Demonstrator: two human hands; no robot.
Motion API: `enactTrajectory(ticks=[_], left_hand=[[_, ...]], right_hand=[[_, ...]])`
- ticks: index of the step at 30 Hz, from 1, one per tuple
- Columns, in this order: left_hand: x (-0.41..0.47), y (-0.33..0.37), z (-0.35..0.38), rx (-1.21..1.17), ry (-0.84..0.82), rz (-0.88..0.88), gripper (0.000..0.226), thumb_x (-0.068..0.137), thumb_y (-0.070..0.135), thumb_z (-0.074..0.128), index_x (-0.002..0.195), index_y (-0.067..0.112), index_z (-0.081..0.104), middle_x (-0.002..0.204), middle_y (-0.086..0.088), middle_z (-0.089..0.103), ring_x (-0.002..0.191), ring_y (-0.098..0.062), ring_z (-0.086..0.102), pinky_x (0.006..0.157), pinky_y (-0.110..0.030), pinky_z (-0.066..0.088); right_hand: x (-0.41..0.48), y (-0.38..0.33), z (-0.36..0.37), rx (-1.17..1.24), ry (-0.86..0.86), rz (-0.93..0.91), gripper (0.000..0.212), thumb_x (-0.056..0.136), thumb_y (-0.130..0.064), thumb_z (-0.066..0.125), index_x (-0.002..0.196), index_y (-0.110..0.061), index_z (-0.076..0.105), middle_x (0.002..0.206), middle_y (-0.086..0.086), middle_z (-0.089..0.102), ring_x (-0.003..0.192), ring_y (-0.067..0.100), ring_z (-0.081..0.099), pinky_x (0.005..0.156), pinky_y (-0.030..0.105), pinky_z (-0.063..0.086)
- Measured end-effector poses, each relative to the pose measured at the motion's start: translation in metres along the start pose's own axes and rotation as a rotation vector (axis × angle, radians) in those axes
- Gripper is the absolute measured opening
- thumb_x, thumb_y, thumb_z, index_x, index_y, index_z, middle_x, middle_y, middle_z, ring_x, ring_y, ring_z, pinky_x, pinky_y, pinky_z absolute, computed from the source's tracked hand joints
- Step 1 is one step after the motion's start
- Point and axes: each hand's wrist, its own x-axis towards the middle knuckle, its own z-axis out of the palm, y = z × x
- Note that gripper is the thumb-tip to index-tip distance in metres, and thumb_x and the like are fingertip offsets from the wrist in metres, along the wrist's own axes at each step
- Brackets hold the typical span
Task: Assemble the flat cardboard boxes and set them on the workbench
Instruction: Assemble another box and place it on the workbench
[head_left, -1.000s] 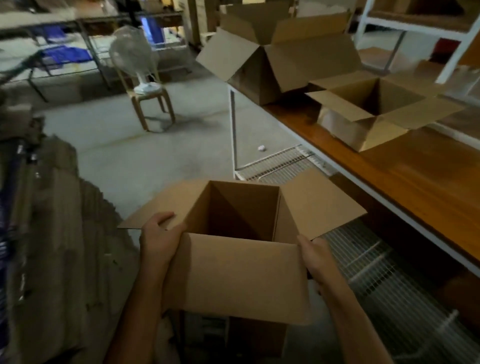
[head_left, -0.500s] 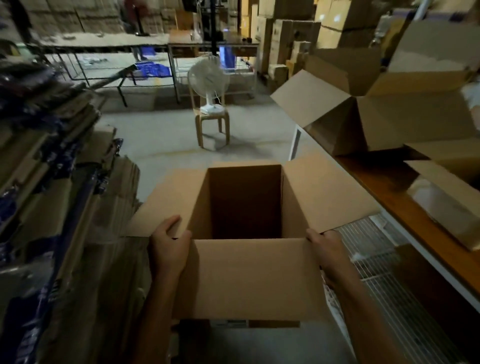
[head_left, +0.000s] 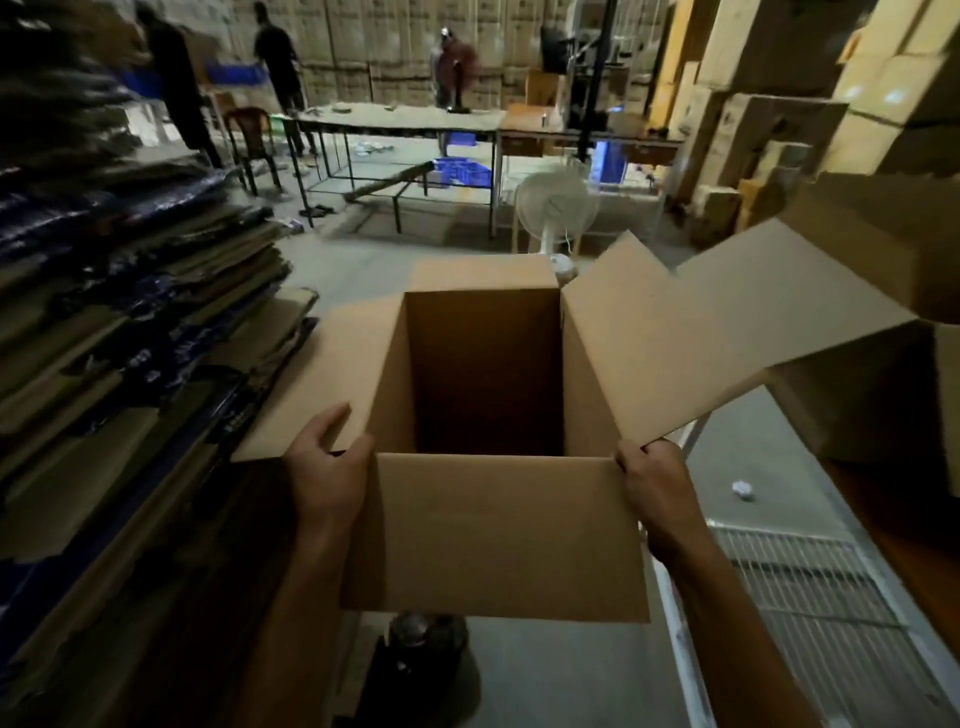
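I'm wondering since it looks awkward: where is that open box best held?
At the two near top corners, one from each side, where the left hand and right hand hold it. The box stands upright with flaps splayed out, so the fold lines there likely give a firm edge; the flap tips would probably bend.

Two open boxes (head_left: 493, 535), one fan (head_left: 556, 205) — perhaps three people (head_left: 176, 78).

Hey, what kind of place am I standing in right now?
Most likely a warehouse or packing area: stacked cartons fill the back, flattened cardboard is piled on the left, and long work tables stand in between.
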Motion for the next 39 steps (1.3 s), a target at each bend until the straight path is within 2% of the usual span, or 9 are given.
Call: enactTrajectory(ticks=[4,8,10,14,19,25,30,35,39], left_hand=[[0.016,0.042,0.064,-0.076,0.042,0.049,0.046,0.085,0.002,0.066,0.131,0.007,0.059,0.132,-0.009,0.060,0.121,-0.017,0.054,0.097,-0.026,0.043],[0.039,0.091,0.117,-0.204,0.065,0.095,0.047,0.086,0.007,0.067,0.131,0.015,0.060,0.132,-0.001,0.060,0.121,-0.012,0.055,0.102,-0.041,0.049],[0.049,0.118,0.141,-0.272,0.087,0.128,0.047,0.085,0.006,0.067,0.130,0.015,0.060,0.128,0.004,0.060,0.121,-0.011,0.056,0.101,-0.041,0.050],[0.066,0.164,0.185,-0.374,0.100,0.210,0.048,0.083,0.005,0.067,0.129,0.017,0.061,0.128,0.004,0.061,0.123,-0.010,0.055,0.097,-0.033,0.052],[0.088,0.212,0.236,-0.494,0.091,0.303,0.046,0.082,0.005,0.069,0.127,0.015,0.063,0.123,0.008,0.062,0.117,-0.006,0.057,0.080,-0.014,0.055],[0.122,0.272,0.294,-0.517,0.085,0.537,0.039,0.085,0.001,0.067,0.124,0.001,0.062,0.119,-0.002,0.062,0.106,0.011,0.054,0.081,-0.004,0.047],[0.167,0.314,0.348,-0.610,0.041,0.632,0.039,0.083,0.003,0.067,0.122,0.001,0.064,0.117,-0.004,0.064,0.095,0.018,0.060,0.080,-0.007,0.050],[0.217,0.356,0.414,-0.714,-0.067,0.696,0.038,0.082,0.015,0.068,0.119,0.006,0.066,0.114,0.001,0.066,0.094,0.017,0.060,0.084,-0.010,0.049],[0.241,0.385,0.475,-0.833,-0.220,0.743,0.035,0.085,0.010,0.069,0.118,0.001,0.065,0.116,-0.005,0.065,0.099,0.010,0.062,0.085,-0.011,0.049]], right_hand=[[0.061,-0.029,-0.039,0.000,0.015,-0.106,0.030,0.097,-0.017,0.048,0.069,-0.010,0.043,0.068,0.007,0.040,0.066,0.018,0.042,0.060,0.032,0.035],[0.117,-0.065,-0.081,0.053,0.071,-0.245,0.033,0.095,-0.018,0.052,0.064,-0.012,0.043,0.062,0.006,0.038,0.060,0.017,0.041,0.061,0.034,0.036],[0.140,-0.082,-0.102,0.062,0.105,-0.292,0.035,0.094,-0.020,0.053,0.062,-0.013,0.043,0.061,0.006,0.038,0.061,0.020,0.043,0.063,0.036,0.039],[0.170,-0.116,-0.137,0.109,0.180,-0.352,0.030,0.095,-0.025,0.052,0.067,-0.013,0.046,0.067,0.006,0.043,0.067,0.018,0.048,0.066,0.037,0.041],[0.200,-0.147,-0.174,0.154,0.267,-0.394,0.031,0.097,-0.024,0.052,0.069,-0.016,0.043,0.072,0.002,0.042,0.068,0.012,0.044,0.068,0.033,0.040],[0.242,-0.178,-0.209,0.222,0.383,-0.463,0.037,0.095,-0.020,0.053,0.059,-0.015,0.046,0.053,-0.003,0.035,0.046,0.004,0.034,0.050,0.025,0.030],[0.265,-0.208,-0.218,0.350,0.481,-0.479,0.028,0.097,-0.019,0.049,0.071,-0.018,0.041,0.071,0.000,0.040,0.066,0.009,0.039,0.065,0.030,0.034],[0.306,-0.230,-0.231,0.346,0.707,-0.532,0.029,0.096,-0.019,0.050,0.070,-0.019,0.039,0.074,-0.001,0.038,0.065,0.010,0.038,0.063,0.029,0.033],[0.336,-0.238,-0.249,0.266,0.876,-0.606,0.037,0.096,-0.016,0.051,0.062,-0.019,0.036,0.052,-0.012,0.041,0.049,0.004,0.036,0.052,0.022,0.032]])
